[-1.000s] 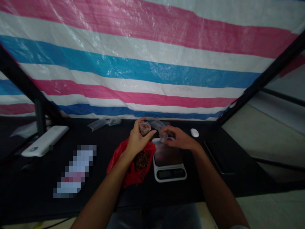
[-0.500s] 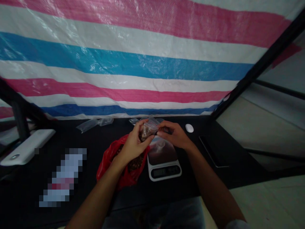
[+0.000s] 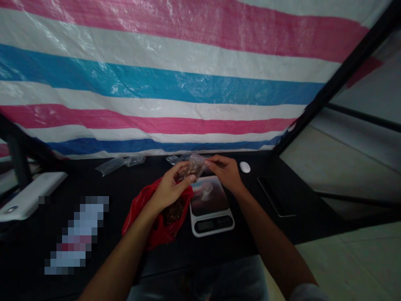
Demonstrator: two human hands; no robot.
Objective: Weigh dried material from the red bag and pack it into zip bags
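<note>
Hands: your left hand (image 3: 171,190) and right hand (image 3: 224,171) pinched a clear plastic bag (image 3: 193,166) of brown pieces (image 3: 191,170) above the kitchen scale (image 3: 211,225) | Desk: a red plastic bag (image 3: 156,221) lay left of the scale.

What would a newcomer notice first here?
The big pink, white and blue striped tarp fills the top of the view, behind the black table. At the centre, the left hand and right hand pinch a small clear bag of something brown above a white kitchen scale. Left of the scale sits a bright red plastic bag.
</note>
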